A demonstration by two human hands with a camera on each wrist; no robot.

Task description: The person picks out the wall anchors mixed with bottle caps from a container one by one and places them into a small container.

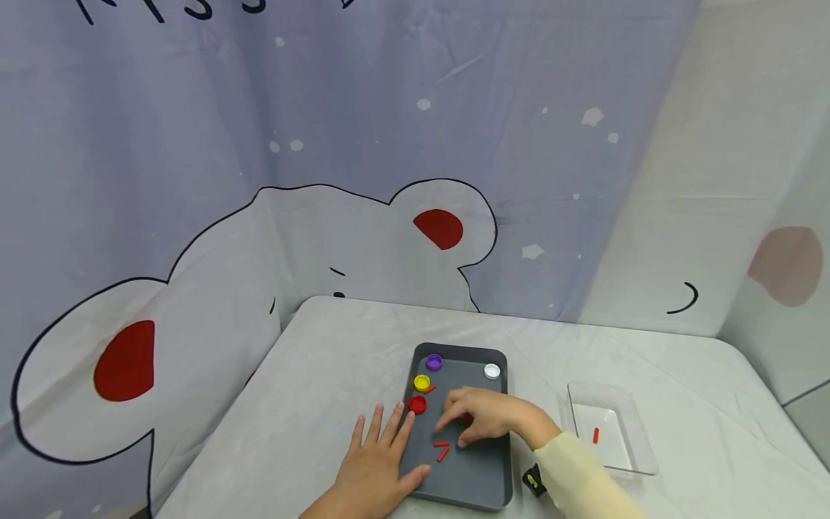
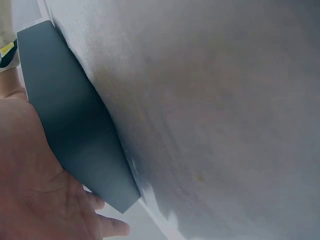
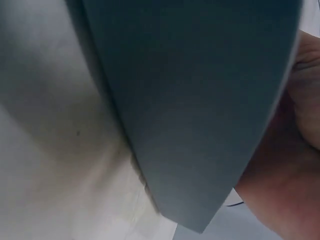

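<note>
On the table stands a dark grey tray point(image 1: 476, 476) with raised sides. Down its left side sit a purple round cap point(image 1: 434, 362), a yellow cap point(image 1: 421, 383) and a red cap point(image 1: 418, 404); a white cap point(image 1: 492, 371) is at the far right. A short red stick point(image 1: 430, 388) lies by the yellow cap. My left hand point(image 1: 376, 461) rests flat, fingers spread, at the tray's left edge. Over the middle, my right hand point(image 1: 486, 414) points down, thumb and forefinger apart, above two red sticks point(image 1: 443, 455). Something red shows under its palm; whether it is held is hidden.
Right of the tray stands a clear plastic box point(image 1: 612, 447) with one red stick point(image 1: 596, 435) inside. A small black object with a yellow mark point(image 1: 534, 481) is beside the right sleeve point(image 1: 583, 476). A printed curtain point(image 1: 363, 238) hangs behind the white-covered table point(image 1: 311, 375).
</note>
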